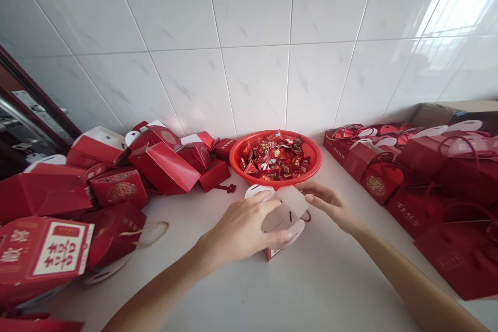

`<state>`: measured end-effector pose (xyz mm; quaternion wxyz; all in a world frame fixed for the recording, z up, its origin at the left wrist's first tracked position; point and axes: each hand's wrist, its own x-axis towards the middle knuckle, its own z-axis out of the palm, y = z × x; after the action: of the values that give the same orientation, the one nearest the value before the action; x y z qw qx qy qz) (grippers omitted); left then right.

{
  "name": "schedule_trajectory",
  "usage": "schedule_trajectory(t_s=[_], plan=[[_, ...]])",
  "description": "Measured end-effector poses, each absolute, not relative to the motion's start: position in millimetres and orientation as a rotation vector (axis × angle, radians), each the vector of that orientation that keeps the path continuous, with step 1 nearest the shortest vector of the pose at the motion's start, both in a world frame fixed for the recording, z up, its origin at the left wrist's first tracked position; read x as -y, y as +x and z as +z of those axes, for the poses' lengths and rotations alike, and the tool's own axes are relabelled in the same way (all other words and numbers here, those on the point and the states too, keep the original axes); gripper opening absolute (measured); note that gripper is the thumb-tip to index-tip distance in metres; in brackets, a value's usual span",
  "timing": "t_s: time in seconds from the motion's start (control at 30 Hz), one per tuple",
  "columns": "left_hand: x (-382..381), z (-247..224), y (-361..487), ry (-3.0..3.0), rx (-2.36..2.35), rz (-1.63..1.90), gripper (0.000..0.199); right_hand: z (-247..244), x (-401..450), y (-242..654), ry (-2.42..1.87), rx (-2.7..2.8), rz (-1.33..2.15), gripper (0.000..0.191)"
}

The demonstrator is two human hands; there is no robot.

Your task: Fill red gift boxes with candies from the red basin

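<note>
A small red gift box (274, 253) with a white inside stands on the counter in front of me, its top open and its flaps raised. My left hand (243, 225) spans the near left side of this box, thumb on the near flap and fingers over the far left flap. On the far right, my right hand (330, 205) has its thumb and fingers at the edge of a raised white flap (293, 201). A dark cord loop (307, 216) shows beside the box. Just behind it sits a red plastic basket (237, 160) full of red-wrapped candies (276, 155).
Several red gift boxes (165, 166) lie heaped on the left, one with a twine handle (163, 228). Rows of closed red boxes with cord handles (379, 181) line the right. A brown carton (431, 114) stands behind them. A white tiled wall (252, 83) backs the counter.
</note>
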<state>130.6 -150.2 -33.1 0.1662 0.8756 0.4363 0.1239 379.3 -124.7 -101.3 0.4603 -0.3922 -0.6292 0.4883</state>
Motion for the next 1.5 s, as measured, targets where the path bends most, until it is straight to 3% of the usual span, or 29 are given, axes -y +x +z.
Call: schedule_trajectory(t_s=[0.2,0.37,0.67,0.8,0.9,1.07,1.23,1.5], plan=[[135.2,-25.6,124.2,2.372,-1.122,0.633,0.031,-85.1,114.1,390.1,-1.021,1.451,0.978,0.033],[78.1,-13.4,123.2,2.234,-1.238,0.765,0.028,-68.6,78.0,394.9,-1.001,1.379,0.811,0.029],[-23.2,-39.8,146.6,2.511,-1.276,-0.105,0.044,-67.4,10.7,364.1,-1.124,1.417,0.821,0.012],[-31.7,-49.3,156.0,2.554,-1.313,-0.224,0.052,-68.8,1.2,361.7,-1.254,1.485,0.816,0.005],[-38.0,-55.0,156.5,2.509,-1.345,-0.133,0.056,-68.0,2.1,363.2,-1.308,1.549,0.827,0.007],[-47.4,-64.5,152.0,2.408,-1.242,0.197,0.041,-65.5,6.1,363.3,-1.337,1.609,0.84,0.008],[-49.3,-68.7,152.1,2.282,-1.081,0.55,0.046,-67.4,3.9,361.8,-1.375,1.629,0.819,0.011],[-44.6,-67.5,153.8,2.195,-0.993,0.76,0.045,-71.3,3.4,360.5,-1.308,1.689,0.815,0.017]])
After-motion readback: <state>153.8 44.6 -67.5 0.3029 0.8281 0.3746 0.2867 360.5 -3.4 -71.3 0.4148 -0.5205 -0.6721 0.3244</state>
